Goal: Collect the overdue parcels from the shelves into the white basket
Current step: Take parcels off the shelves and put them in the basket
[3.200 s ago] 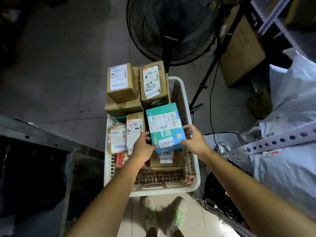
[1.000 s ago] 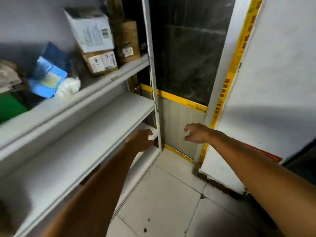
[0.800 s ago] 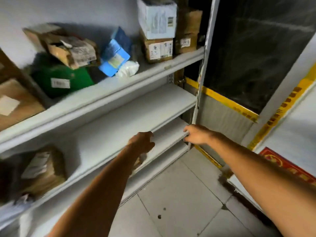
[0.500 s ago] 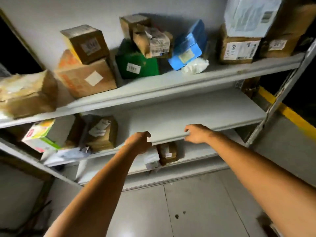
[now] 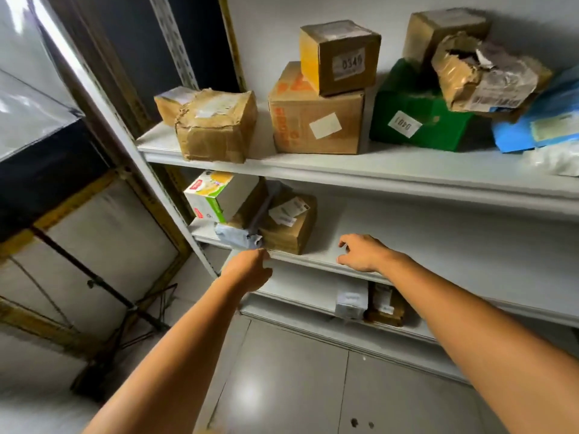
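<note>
White shelves [image 5: 360, 172] hold parcels. On the upper shelf stand a crumpled brown parcel [image 5: 216, 125], an orange-printed carton [image 5: 316, 120] with a small brown box [image 5: 340, 56] on top, and a green box [image 5: 413, 115]. The middle shelf holds a brown parcel [image 5: 289, 223], a white and green box [image 5: 219, 194] and a grey bag [image 5: 238, 236]. My left hand [image 5: 250, 269] hovers just below the grey bag, holding nothing. My right hand [image 5: 360, 252] is at the middle shelf's front edge, right of the brown parcel, fingers apart. The white basket is out of view.
Two small parcels [image 5: 369, 300] sit on the bottom shelf. A torn brown parcel [image 5: 482, 79] and a blue bag [image 5: 545, 123] lie at the upper right. A slanted shelf upright [image 5: 131, 145] and a black tripod stand [image 5: 125, 305] are at the left. Grey floor tiles [image 5: 297, 386] lie below.
My view has swung left along the shelves, bringing the left end and its parcels into sight. Both hands stay empty and now sit near the middle shelf's brown parcel.
</note>
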Demonstrator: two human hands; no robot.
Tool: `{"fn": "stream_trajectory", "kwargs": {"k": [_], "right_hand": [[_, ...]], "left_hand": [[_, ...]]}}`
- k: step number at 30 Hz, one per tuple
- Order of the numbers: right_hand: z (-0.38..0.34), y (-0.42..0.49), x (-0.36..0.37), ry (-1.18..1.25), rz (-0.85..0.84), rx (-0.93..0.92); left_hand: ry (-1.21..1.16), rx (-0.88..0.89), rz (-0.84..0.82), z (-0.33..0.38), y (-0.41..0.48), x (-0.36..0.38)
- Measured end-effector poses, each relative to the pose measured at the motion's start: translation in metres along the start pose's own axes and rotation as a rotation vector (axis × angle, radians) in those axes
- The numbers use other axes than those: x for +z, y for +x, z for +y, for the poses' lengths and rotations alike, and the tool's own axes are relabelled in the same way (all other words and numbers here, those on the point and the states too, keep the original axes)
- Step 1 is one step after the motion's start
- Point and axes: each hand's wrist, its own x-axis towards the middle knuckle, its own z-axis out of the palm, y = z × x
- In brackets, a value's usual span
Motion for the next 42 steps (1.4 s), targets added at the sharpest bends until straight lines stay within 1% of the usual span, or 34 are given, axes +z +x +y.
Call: {"fn": "stream_trajectory", "kwargs": {"k": [7, 13, 19, 22, 25, 28, 30, 31, 33, 36, 42], "right_hand": [[-0.040, 0.070, 0.038, 0.028, -0.019, 0.038], [-0.054, 0.133, 0.065, 0.121, -0.004, 0.085], [-0.043, 0.190, 0.084, 0.228, 0.042, 0.163], [-0.042, 0.210, 0.088, 0.359, 0.090, 0.191], [-0.044, 0.227, 0.095, 0.508, 0.136, 0.225], [-0.043, 0.233, 0.101, 0.633, 0.190, 0.266], [-0.039, 0.230, 0.104, 0.695, 0.210, 0.278], [-0.035, 0.228, 0.103, 0.718, 0.212, 0.281], [-0.027, 0.220, 0.098, 0.753, 0.191, 0.273], [-0.014, 0.204, 0.092, 0.750, 0.157, 0.264], [0.009, 0.179, 0.086, 0.708, 0.115, 0.281]], "left_hand": [[-0.117, 0.022, -0.033, -0.057, 0.071, 0.010], [-0.151, 0.091, 0.002, -0.072, 0.142, 0.024], [-0.271, 0.015, -0.006, -0.078, 0.195, 0.056], [-0.358, -0.034, 0.021, -0.076, 0.209, 0.064], [-0.397, -0.064, 0.032, -0.073, 0.218, 0.071], [-0.481, -0.089, 0.075, -0.072, 0.222, 0.076], [-0.494, -0.082, 0.081, -0.070, 0.220, 0.077], [-0.509, -0.072, 0.072, -0.069, 0.218, 0.078], [-0.614, -0.069, 0.058, -0.063, 0.211, 0.081], [-0.756, -0.104, 0.054, -0.055, 0.196, 0.087], [-0.861, -0.160, 0.012, -0.042, 0.182, 0.096]]}}
